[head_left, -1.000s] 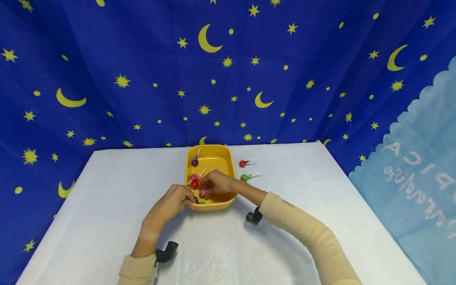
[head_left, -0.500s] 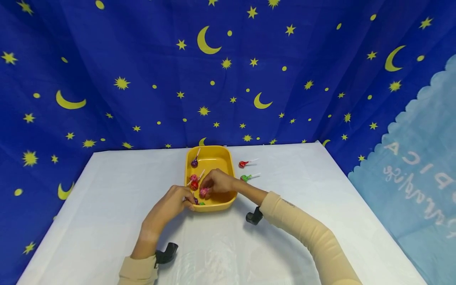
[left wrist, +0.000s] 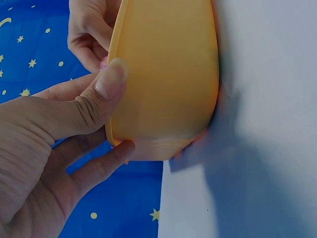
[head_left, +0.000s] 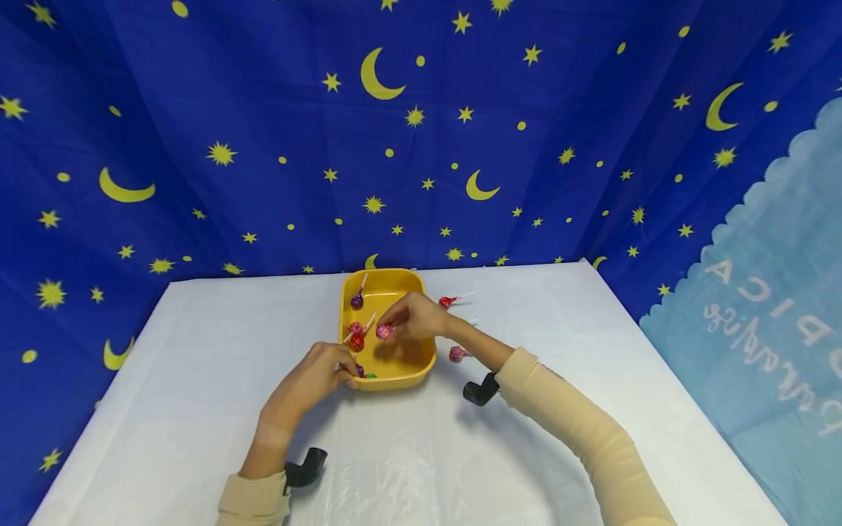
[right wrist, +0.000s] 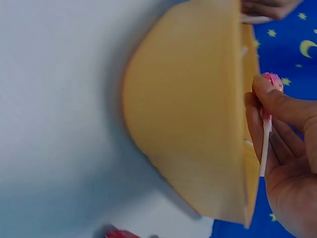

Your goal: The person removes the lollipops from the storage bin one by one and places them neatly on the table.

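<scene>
A yellow tray (head_left: 395, 383) with raised walls stands on the white table. My left hand (head_left: 327, 363) grips its near left corner; in the left wrist view the thumb (left wrist: 111, 79) lies on the outer wall and other fingers curl over the rim. My right hand (head_left: 421, 317) pinches a pink lollipop (right wrist: 273, 82) between thumb and fingers above the tray, its white stick (right wrist: 264, 148) hanging down along the palm. Inside the tray lie a purple lollipop (head_left: 357, 301) at the back, a red lollipop (head_left: 357, 342) beside a pink one, and a dark and a green wrapper near my left fingertips.
Right of the tray, a red lollipop (head_left: 449, 302) and a pink lollipop (head_left: 457, 354) lie on the table (head_left: 526, 292); a further stick shows behind my right forearm. A blue curtain (head_left: 296, 109) with moons and stars hangs behind the table.
My right hand has lifted the pink lollipop from the tray floor and moved slightly up and right, uncovering a pink lollipop on the table and covering the green one. The left hand stays put.
</scene>
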Demonstrator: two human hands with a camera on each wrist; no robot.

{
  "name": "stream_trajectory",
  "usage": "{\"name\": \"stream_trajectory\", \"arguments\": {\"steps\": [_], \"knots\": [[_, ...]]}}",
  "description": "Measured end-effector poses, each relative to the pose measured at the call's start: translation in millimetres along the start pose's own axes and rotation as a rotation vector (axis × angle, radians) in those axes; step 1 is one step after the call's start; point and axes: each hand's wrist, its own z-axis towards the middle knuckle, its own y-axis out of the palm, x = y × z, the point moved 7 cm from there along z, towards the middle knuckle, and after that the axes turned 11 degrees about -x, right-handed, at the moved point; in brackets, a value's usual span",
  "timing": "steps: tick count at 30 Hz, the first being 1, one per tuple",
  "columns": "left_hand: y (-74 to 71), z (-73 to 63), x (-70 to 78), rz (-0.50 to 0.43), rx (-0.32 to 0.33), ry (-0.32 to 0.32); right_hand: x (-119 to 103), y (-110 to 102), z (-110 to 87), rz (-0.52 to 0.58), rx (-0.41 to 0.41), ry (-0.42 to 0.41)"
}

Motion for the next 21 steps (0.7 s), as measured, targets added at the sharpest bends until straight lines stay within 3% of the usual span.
{"name": "stream_trajectory", "arguments": {"steps": [10,21], "knots": [[0.1,0.5,0.2,-0.024,-0.005,0.023,-4,-24,-34.4,0.077,0.070,-0.017],[-0.7,0.0,0.0,0.018,0.005,0.014,7,-25,-75.8,0.111,0.085,-0.022]]}}
